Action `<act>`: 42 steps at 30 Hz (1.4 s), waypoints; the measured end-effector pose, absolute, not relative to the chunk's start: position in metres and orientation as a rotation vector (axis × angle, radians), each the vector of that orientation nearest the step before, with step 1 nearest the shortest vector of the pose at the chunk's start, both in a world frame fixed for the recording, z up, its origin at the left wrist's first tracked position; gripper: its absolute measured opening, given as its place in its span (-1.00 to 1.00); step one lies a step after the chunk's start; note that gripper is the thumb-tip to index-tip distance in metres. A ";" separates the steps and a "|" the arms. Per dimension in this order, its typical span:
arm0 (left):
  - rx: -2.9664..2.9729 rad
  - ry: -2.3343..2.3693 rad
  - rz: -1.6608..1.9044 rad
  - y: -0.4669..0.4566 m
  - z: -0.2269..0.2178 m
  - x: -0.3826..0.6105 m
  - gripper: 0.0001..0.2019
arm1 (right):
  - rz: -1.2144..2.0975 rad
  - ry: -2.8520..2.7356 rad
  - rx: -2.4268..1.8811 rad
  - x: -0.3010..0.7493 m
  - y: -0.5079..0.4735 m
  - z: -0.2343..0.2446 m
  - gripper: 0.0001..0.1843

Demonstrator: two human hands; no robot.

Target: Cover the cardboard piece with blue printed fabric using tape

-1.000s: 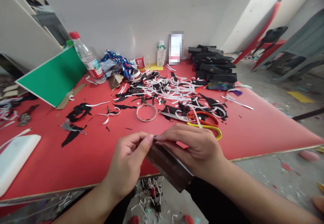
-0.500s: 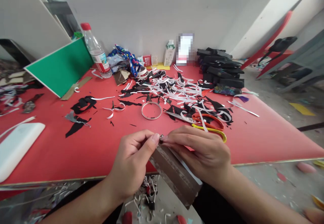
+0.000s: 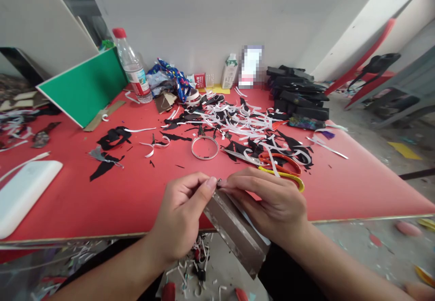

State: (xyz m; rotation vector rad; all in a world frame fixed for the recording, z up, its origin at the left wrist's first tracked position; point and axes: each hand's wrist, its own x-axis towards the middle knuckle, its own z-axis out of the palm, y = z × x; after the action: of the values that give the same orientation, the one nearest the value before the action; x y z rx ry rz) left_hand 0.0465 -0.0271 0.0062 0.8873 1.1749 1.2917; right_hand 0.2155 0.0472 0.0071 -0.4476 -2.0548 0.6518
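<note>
Pinching a brown strip [image 3: 238, 233] by its upper end in the narrow grip of left hand [image 3: 181, 215] and right hand [image 3: 275, 201], at the red counter's [image 3: 343, 192] front edge, with tip mostly hidden. Showing a bottle label [image 3: 138, 82] and red packet [image 3: 200, 80], too small to read, and a pixelated screen [image 3: 250, 65].

free tbl [image 3: 112, 201] l. of l. hand [image 3: 181, 215], scissors [image 3: 251, 159] & scraps [image 3: 234, 115] in way fwd
</note>
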 end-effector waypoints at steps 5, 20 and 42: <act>0.868 1.179 1.295 -0.030 0.008 0.047 -0.71 | 0.654 -2.073 -0.452 0.216 0.048 0.006 -0.84; 0.845 1.146 1.320 -0.029 0.001 0.048 -0.71 | 0.633 -2.069 -0.372 0.218 0.051 -0.002 -0.84; 0.938 1.221 1.342 -0.034 0.000 0.052 -0.64 | 0.598 -2.108 -0.536 0.219 0.046 -0.006 -0.97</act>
State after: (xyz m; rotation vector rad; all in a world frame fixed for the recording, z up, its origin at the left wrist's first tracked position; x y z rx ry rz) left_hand 0.0518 -0.0340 0.0004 0.9381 1.2212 1.3424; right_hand 0.2189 0.0464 -0.0059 -0.5362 -2.1080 0.5977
